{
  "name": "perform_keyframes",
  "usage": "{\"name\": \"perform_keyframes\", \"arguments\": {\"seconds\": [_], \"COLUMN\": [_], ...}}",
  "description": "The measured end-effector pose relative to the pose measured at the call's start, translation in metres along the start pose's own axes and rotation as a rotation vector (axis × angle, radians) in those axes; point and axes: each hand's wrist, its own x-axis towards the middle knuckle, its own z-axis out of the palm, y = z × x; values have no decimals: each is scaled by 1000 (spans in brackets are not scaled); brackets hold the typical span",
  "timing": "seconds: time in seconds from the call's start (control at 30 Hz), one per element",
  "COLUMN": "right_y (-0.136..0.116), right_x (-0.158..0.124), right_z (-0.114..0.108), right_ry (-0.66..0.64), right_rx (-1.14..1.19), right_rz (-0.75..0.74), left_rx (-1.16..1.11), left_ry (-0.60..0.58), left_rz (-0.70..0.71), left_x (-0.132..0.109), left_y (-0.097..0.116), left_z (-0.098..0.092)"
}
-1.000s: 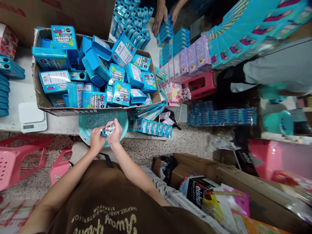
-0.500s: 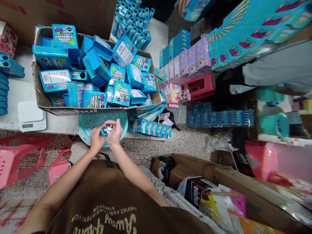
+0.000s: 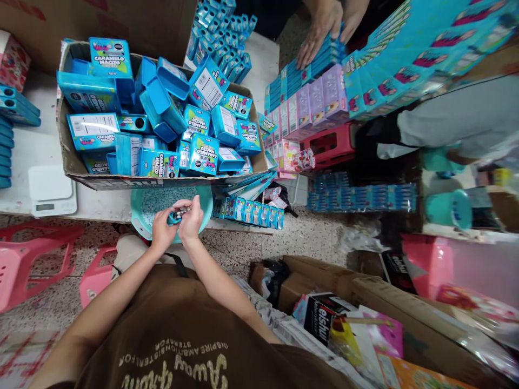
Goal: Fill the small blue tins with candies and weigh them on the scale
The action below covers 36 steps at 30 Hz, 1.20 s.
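Note:
My left hand [image 3: 162,233] and my right hand [image 3: 191,221] are closed together on a small blue candy box [image 3: 177,215], held over a teal bowl [image 3: 203,198] of pale candies. The fingers of both hands pinch the box from either side. Just beyond the bowl stands a cardboard box [image 3: 72,162] heaped with blue "Caramelo Macizo" tins [image 3: 203,154].
A white scale [image 3: 51,190] sits left of the bowl. A row of small blue boxes [image 3: 253,211] lies right of it. Another person's hands [image 3: 326,24] press on stacked blue packs at the back. Pink stools [image 3: 24,265] stand on the floor at left; open cartons [image 3: 365,313] at right.
The loose pale candies seen heaped on the small box are no longer visible; my fingers have closed tighter over it. The other person's hands have come back into view on the blue stacks.

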Motion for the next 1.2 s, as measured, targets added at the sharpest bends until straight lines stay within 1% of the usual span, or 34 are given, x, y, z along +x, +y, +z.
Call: {"name": "perform_keyframes", "arguments": {"seconds": [0.07,0.13,0.27,0.33,0.47,0.53,0.6,0.7,0.77,0.83,0.9,0.97,1.03,1.1,1.2], "right_y": [-1,-2,-3,-5,-12,-13,-11,-1,7,15,20,22,21,17,10], "right_x": [-3,-5,-5,-5,1,8,18,32,37,39,38,35,33,30,26], "right_z": [0,0,-3,-6,-16,-24,-36,-57,-71,-82,-88,-92,-92,-90,-83], "right_ry": [-51,-72,-91,-93,-94,-53,45,178,196,148,51,-67,-156,-202,-213], "right_rx": [-3,-1,8,1,32,58,38,-91,-225,-362,-464,-529,-572,-589,-587], "right_rz": [-45,-80,-117,-152,-205,-210,-207,-179,-166,-166,-173,-182,-201,-229,-290], "left_rx": [0,-20,-88,-118,-188,-211,-228,-254,-277,-307,-346,-388,-421,-436,-429], "left_ry": [-7,-12,30,35,38,34,40,44,29,25,9,-38,-79,-90,-91], "left_rz": [-7,-9,-24,-21,-60,-58,-77,-133,-136,-133,-120,-87,-58,-39,-15], "left_x": [1,2,1,0,-2,-2,-1,2,5,7,9,10,9,8,6], "left_y": [0,0,2,3,1,-3,-9,-20,-25,-28,-28,-26,-24,-22,-19], "left_z": [0,0,1,1,1,1,2,4,5,7,9,11,13,14,15]}}
